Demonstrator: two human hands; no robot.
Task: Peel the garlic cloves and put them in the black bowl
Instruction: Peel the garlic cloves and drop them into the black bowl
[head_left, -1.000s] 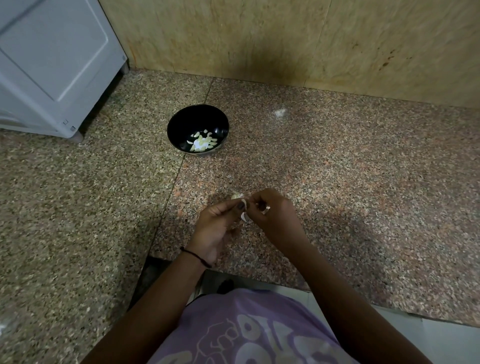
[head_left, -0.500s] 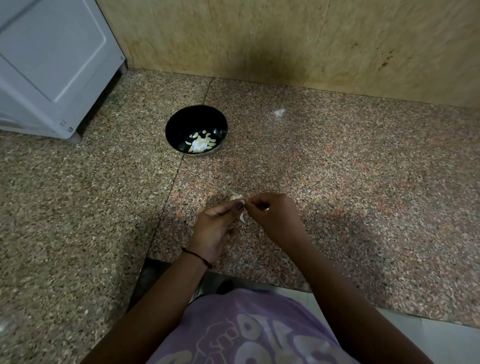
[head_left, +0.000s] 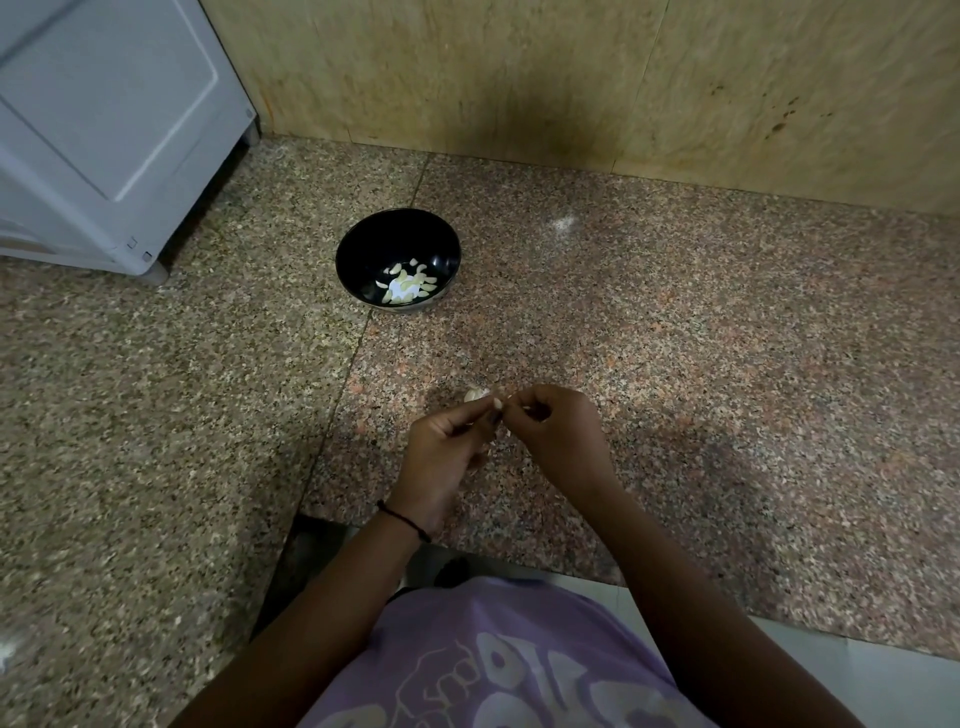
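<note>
A black bowl (head_left: 363, 249) stands on the speckled granite counter (head_left: 675, 364) and holds several peeled pale garlic cloves (head_left: 408, 283). Nearer to me, my left hand (head_left: 447, 452) and my right hand (head_left: 558, 436) meet fingertip to fingertip, both pinching one small garlic clove (head_left: 498, 404) between them; most of it is hidden by the fingers. A bit of white skin hangs below the fingertips. Just behind my left fingertips lies a pale garlic piece (head_left: 475, 395) on the counter.
A grey-white appliance (head_left: 104, 130) stands at the back left of the counter. A beige stone wall (head_left: 623, 78) closes off the back. The counter's front edge runs just ahead of my purple shirt (head_left: 493, 665).
My hands stay joined on the clove and have shifted slightly; the fingers have worked at the skin. The bowl has not moved.
</note>
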